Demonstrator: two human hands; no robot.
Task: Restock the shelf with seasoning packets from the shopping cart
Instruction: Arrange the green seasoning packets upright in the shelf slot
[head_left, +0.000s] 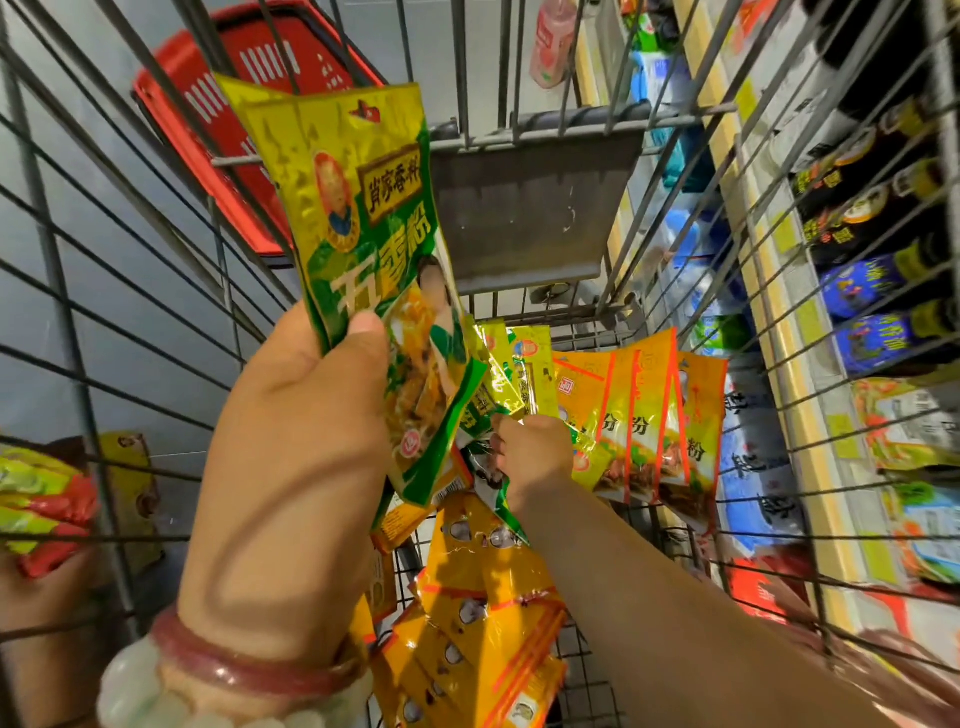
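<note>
1. Nearest the camera, a person's left hand (291, 457), bracelets at the wrist, grips a sheaf of green-and-yellow seasoning packets (363, 249) by the lower edge, thumb pressed across the front, holding them upright above the shopping cart (62, 291)
2. Just beyond, the right hand (530, 457) reaches down into the cart, fingers curled and pinching another green packet (493, 415) among the loose stock
3. Under and around that hand lie many orange-yellow packets (488, 597), more fanned out against the cart's far corner (644, 415); a large share of the load appears still to be shifted
4. Through the wire on the right runs the shelf (779, 395), carrying dark bottles and bagged goods; no packet in hand has reached it yet, so the work looks to be at the gathering stage
5. Farthest off, a red basket (249, 104) sits on the floor beyond the cart
</note>
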